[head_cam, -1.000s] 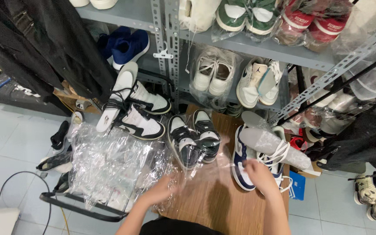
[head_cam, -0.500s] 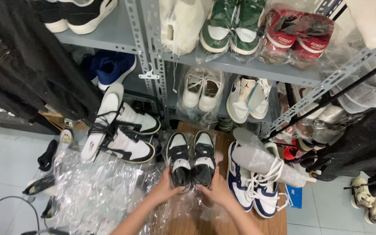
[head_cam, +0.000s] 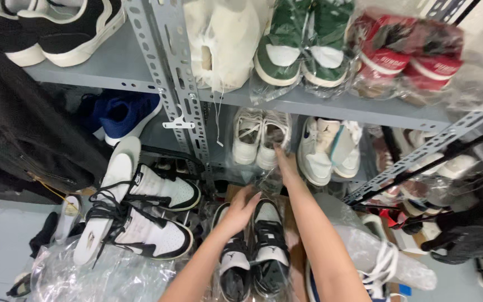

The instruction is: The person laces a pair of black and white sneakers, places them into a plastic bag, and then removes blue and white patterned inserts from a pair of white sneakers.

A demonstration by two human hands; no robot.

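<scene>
A pair of black and white sneakers [head_cam: 254, 246] lies inside a clear plastic bag in front of me, toes toward the shelves. My left hand [head_cam: 240, 210] rests on the heel end of the pair, fingers curled over it. My right hand [head_cam: 287, 165] reaches further forward and pinches the bag's clear plastic top [head_cam: 268, 180], just below a bagged pair of white sneakers [head_cam: 259, 136] on the lower shelf.
A grey metal shelf rack [head_cam: 331, 109] holds bagged green, red and white sneaker pairs. Loose black and white high-tops [head_cam: 141, 221] lean at the left over crumpled plastic bags [head_cam: 104, 277]. A bagged blue and white pair [head_cam: 378, 254] lies at the right. Dark clothing [head_cam: 23, 134] hangs at the left.
Both hands have moved forward with the bagged black and white pair toward the lower shelf. The view has moved closer to the rack, and my right hand now holds the bag's top.
</scene>
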